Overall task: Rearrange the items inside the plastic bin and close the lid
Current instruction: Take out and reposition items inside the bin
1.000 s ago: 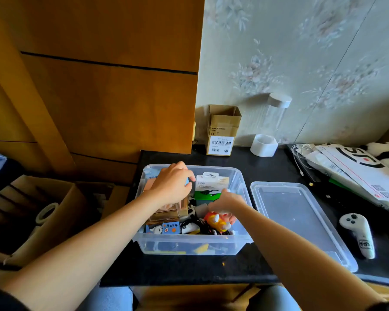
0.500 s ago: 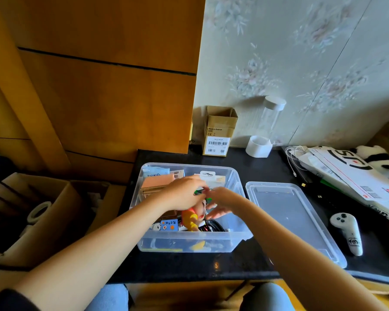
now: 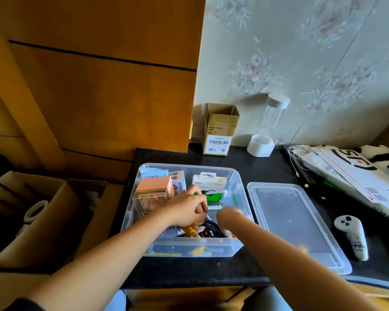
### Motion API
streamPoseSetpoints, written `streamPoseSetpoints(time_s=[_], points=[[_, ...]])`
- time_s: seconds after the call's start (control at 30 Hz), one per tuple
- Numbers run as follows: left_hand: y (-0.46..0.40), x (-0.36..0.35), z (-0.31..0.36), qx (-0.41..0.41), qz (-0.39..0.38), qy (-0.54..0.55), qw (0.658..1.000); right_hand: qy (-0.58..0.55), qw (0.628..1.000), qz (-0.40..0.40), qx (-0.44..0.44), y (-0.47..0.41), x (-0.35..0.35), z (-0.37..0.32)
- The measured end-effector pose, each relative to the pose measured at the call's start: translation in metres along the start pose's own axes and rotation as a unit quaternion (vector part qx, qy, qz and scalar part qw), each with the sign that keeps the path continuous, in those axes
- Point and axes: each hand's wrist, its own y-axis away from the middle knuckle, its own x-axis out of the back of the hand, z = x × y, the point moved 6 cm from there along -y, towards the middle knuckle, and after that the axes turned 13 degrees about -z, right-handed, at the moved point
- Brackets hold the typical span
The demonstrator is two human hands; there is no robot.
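head view: both hands now deep in the plastic bin [image 3: 238, 176], centre of desk. since 0.5 s ago the left hand [image 3: 189, 207] dropped lower, fingers curled on sth small, can't tell what. right hand [image 3: 228, 213] blurred, grip unclear. lid [image 3: 296, 225] lies off, right of bin: sorting ongoing.

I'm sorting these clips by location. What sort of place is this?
Most likely a room in a home, perhaps a bedroom or study. Floral wallpaper meets a wooden cabinet, and the black desk carries household clutter: a plush panda, a game controller and a clear plastic bin.
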Motion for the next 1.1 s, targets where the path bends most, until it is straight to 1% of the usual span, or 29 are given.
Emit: streamPoseSetpoints(time_s=[0.13, 0.27, 0.43, 0.67, 0.77, 0.83, 0.9, 1.1], points=[[0.001, -0.004, -0.001, -0.013, 0.042, -0.008, 0.999, 0.030, 0.999, -0.017, -0.024, -0.020, -0.009, -0.007], [0.001, -0.009, -0.003, -0.027, 0.082, 0.010, 0.996, 0.030, 0.999, -0.033, -0.025, -0.025, -0.010, -0.007], [0.002, -0.015, -0.004, -0.027, 0.132, 0.004, 0.991, -0.037, 0.998, -0.046, 0.011, -0.024, -0.012, -0.009], [0.001, -0.016, -0.006, -0.027, 0.151, 0.016, 0.988, -0.064, 0.997, 0.038, -0.004, -0.017, -0.003, -0.003], [0.002, -0.016, -0.005, -0.029, 0.158, 0.018, 0.987, -0.087, 0.988, 0.128, -0.014, -0.013, 0.011, 0.005], [0.002, -0.017, -0.006, -0.026, 0.161, 0.023, 0.986, -0.088, 0.982, 0.169, 0.004, -0.014, 0.018, 0.008], [0.002, -0.017, -0.007, -0.023, 0.163, 0.027, 0.986, -0.078, 0.978, 0.190, 0.025, -0.018, 0.022, 0.009], [0.000, -0.018, -0.007, -0.014, 0.175, 0.027, 0.984, -0.056, 0.967, 0.226, 0.104, -0.031, 0.034, 0.000]])
